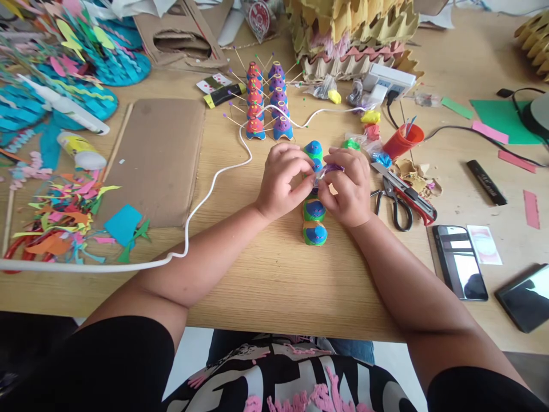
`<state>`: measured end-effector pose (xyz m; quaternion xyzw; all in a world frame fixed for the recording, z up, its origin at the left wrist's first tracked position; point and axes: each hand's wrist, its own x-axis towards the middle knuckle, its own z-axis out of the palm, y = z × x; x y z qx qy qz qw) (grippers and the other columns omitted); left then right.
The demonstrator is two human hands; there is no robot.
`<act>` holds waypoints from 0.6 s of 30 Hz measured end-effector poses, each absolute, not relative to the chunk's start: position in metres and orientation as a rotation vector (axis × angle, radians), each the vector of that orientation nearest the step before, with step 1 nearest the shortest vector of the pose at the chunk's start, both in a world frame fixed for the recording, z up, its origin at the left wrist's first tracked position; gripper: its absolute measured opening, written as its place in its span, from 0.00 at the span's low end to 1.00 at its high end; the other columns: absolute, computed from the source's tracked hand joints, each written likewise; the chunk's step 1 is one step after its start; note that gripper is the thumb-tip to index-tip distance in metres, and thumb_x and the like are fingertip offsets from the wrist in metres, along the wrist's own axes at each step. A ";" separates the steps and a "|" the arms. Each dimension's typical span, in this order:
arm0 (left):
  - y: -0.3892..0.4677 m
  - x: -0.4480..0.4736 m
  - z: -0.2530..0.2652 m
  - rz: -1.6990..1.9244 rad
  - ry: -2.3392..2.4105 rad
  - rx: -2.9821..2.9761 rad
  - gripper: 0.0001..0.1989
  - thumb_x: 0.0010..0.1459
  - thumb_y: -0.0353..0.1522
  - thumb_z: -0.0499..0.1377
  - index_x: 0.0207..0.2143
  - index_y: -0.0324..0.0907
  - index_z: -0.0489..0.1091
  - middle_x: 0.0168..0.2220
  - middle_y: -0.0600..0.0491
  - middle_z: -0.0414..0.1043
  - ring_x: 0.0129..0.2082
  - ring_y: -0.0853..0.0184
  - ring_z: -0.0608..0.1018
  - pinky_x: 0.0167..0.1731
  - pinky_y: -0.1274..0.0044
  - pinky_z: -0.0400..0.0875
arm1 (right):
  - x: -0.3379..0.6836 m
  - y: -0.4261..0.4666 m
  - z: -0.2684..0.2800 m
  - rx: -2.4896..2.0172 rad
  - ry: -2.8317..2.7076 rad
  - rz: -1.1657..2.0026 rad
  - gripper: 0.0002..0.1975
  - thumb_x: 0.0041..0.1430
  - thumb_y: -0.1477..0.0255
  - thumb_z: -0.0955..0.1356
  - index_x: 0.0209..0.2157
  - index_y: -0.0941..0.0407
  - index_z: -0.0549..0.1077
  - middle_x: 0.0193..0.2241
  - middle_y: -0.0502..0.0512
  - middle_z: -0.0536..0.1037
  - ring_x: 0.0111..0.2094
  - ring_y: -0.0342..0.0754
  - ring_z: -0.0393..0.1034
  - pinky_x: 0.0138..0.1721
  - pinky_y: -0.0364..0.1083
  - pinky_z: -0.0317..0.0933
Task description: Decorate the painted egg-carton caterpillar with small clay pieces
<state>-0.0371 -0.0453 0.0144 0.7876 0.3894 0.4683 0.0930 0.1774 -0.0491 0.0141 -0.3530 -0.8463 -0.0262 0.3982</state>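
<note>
A blue and green painted egg-carton strip (314,210) with several bumps lies upright on the table in front of me, its middle partly hidden by my fingers. Over it, my right hand (349,186) is closed on a small clear plastic bag (331,169) with something purple in it. My left hand (286,180) pinches at the bag's near side, thumb and fingertips together. Beyond my hands stand two finished-looking strips, a red and blue one (255,109) and a purple and blue one (280,109), with thin sticks poking out of their sides.
A white cable (217,178) crosses the table on the left, over my left forearm. Right of my hands lie scissors (395,205), a box cutter (407,194) and an orange cup (403,141). A phone (460,262), cardboard (154,160) and paper scraps (64,212) lie farther out.
</note>
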 end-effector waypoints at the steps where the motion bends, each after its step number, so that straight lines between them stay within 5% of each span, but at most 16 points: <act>1: -0.045 -0.037 0.014 1.401 1.140 2.330 0.13 0.74 0.45 0.59 0.38 0.48 0.72 0.46 0.51 0.81 0.58 0.56 0.77 0.70 0.53 0.69 | 0.178 -0.049 0.014 -0.884 -2.136 -0.073 0.17 0.76 0.54 0.62 0.45 0.49 0.77 0.55 0.61 0.80 0.65 0.64 0.73 0.67 0.74 0.65; 8: -0.041 -0.041 0.009 1.470 1.140 2.159 0.15 0.76 0.46 0.55 0.41 0.48 0.73 0.44 0.50 0.80 0.56 0.59 0.79 0.65 0.59 0.74 | 0.177 -0.046 0.015 -0.975 -2.090 -0.039 0.31 0.72 0.46 0.63 0.65 0.50 0.71 0.60 0.68 0.78 0.65 0.69 0.72 0.68 0.74 0.63; 13: -0.039 -0.041 0.006 1.537 1.143 2.144 0.13 0.77 0.46 0.56 0.44 0.49 0.73 0.45 0.50 0.80 0.53 0.61 0.81 0.62 0.62 0.75 | 0.178 -0.045 0.013 -1.022 -2.078 -0.050 0.23 0.74 0.52 0.65 0.60 0.51 0.73 0.51 0.64 0.81 0.54 0.63 0.76 0.60 0.67 0.69; 18: -0.038 -0.045 0.008 1.496 1.232 2.227 0.08 0.73 0.43 0.62 0.44 0.50 0.75 0.50 0.50 0.79 0.57 0.57 0.78 0.67 0.56 0.70 | 0.177 -0.046 0.014 -1.031 -2.071 -0.017 0.21 0.76 0.53 0.63 0.57 0.51 0.75 0.50 0.62 0.81 0.52 0.60 0.75 0.59 0.63 0.68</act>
